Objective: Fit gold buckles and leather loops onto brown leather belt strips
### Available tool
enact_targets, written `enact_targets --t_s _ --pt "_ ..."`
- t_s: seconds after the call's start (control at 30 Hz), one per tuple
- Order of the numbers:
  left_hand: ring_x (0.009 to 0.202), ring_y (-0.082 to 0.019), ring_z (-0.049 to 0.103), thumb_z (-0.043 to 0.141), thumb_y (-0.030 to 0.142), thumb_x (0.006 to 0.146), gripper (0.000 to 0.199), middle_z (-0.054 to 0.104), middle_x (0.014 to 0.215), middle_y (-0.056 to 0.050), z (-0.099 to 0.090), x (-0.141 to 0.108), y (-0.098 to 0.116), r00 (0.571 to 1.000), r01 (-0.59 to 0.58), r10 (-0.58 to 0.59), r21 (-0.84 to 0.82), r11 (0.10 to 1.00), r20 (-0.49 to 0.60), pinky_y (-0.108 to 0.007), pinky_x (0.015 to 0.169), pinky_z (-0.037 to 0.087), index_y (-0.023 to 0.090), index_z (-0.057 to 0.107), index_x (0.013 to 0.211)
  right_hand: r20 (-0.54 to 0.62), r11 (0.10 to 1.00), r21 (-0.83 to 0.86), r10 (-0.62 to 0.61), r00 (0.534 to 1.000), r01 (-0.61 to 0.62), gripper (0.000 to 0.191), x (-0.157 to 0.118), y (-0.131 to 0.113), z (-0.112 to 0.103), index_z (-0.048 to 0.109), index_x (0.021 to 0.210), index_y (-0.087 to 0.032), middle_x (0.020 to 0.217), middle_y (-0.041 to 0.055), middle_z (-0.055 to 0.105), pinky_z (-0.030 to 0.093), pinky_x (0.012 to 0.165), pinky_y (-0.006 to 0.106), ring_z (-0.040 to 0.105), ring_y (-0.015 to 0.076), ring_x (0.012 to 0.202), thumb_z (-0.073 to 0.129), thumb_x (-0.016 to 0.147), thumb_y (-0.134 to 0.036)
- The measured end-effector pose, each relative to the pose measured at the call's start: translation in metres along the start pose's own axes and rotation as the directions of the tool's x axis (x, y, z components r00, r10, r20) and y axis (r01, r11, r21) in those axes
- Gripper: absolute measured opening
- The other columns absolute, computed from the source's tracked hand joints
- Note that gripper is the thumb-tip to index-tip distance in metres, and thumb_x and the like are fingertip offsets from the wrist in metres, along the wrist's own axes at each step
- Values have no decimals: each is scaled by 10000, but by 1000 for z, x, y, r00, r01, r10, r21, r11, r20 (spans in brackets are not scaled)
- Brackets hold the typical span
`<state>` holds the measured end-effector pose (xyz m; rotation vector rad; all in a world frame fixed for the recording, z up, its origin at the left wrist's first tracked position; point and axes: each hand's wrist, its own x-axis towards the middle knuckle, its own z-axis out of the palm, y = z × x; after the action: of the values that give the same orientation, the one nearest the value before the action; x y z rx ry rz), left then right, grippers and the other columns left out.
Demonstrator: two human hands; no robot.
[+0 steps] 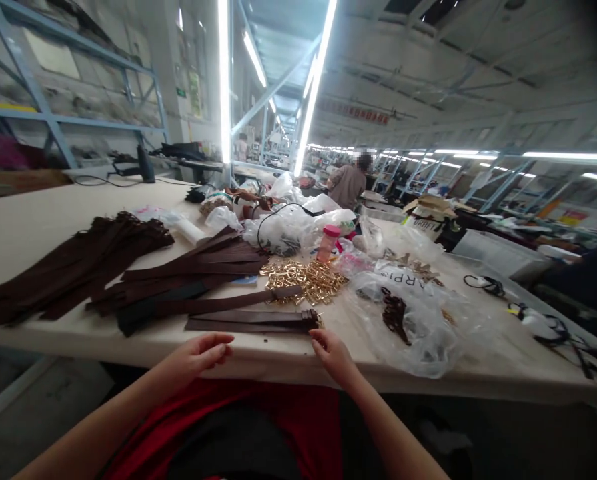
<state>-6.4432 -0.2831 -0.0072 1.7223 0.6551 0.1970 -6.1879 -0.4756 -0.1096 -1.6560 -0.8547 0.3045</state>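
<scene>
My left hand (pixel 201 355) hovers at the table's front edge with its fingers apart and nothing in them. To the right, my right hand (pixel 332 352) is near the buckled end of a small stack of dark straps (pixel 251 321); its thumb and fingers are slightly apart and look empty. One brown strap (pixel 228 302) lies just behind that stack, reaching toward a pile of gold metal buckles (pixel 311 280). More dark brown straps (pixel 213 260) fan out behind it, and a large bundle of brown straps (pixel 88 260) lies at the left.
A pink-lidded jar (pixel 328 244) stands behind the gold pile. Clear plastic bags (pixel 288 227) are heaped at the back; another bag (pixel 428 333) with dark brown pieces lies at the right. Black cords and a clear bin (pixel 503 257) are farther right. A person (pixel 348 183) is in the background.
</scene>
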Motion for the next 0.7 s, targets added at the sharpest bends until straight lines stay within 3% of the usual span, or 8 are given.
enact_targets --t_s 0.1,0.2,0.3,0.33,0.4,0.57,0.7 --pt "874 -216 604 580 441 736 442 669 970 -78 -11 13 8 994 -106 106 151 983 13 -268 764 445 135 583 1055 9 999 -34 14 1000 -13 210 0 6 6 694 861 -228 855 42 676 438 791 353 595 227 816 595 682 -277" --pt "968 -241 585 523 404 786 383 649 1045 -86 -9 43 22 968 -253 233 370 894 97 -275 845 421 140 600 1052 0 997 -73 37 999 -37 220 0 13 11 688 875 -216 873 55 675 432 814 367 597 239 850 570 706 -290" --pt "1006 -228 569 456 313 835 339 619 1105 -88 0 92 33 927 -346 348 673 653 139 -265 868 410 152 572 1110 -5 993 -103 54 999 -55 239 2 15 16 679 901 -201 884 66 667 443 801 363 601 236 847 560 715 -292" --pt "1025 -228 557 458 286 837 336 604 1129 -92 3 110 33 919 -334 368 772 541 140 -274 886 399 156 557 1130 -5 992 -112 56 998 -57 240 3 15 18 676 904 -196 882 67 663 445 798 361 601 234 842 562 712 -288" --pt "1067 -258 524 500 254 819 376 563 1176 -128 7 145 30 917 -292 382 846 446 115 -326 918 376 139 515 1177 -5 990 -132 55 998 -55 244 6 15 22 669 911 -188 880 68 652 443 797 357 596 229 838 567 707 -273" --pt "1042 -319 516 616 278 752 529 554 1127 -178 4 199 12 934 -222 348 896 384 83 -415 883 378 123 450 1230 -2 971 -235 49 999 -48 249 11 13 30 636 958 -176 873 71 627 453 766 331 588 213 831 522 757 -268" --pt "975 -289 546 627 238 736 371 581 1030 -139 -4 211 10 943 -224 317 902 370 104 -362 836 402 139 545 1084 -25 972 -213 92 995 -95 239 16 3 35 631 957 -183 916 83 632 440 809 342 583 223 881 506 796 -308"
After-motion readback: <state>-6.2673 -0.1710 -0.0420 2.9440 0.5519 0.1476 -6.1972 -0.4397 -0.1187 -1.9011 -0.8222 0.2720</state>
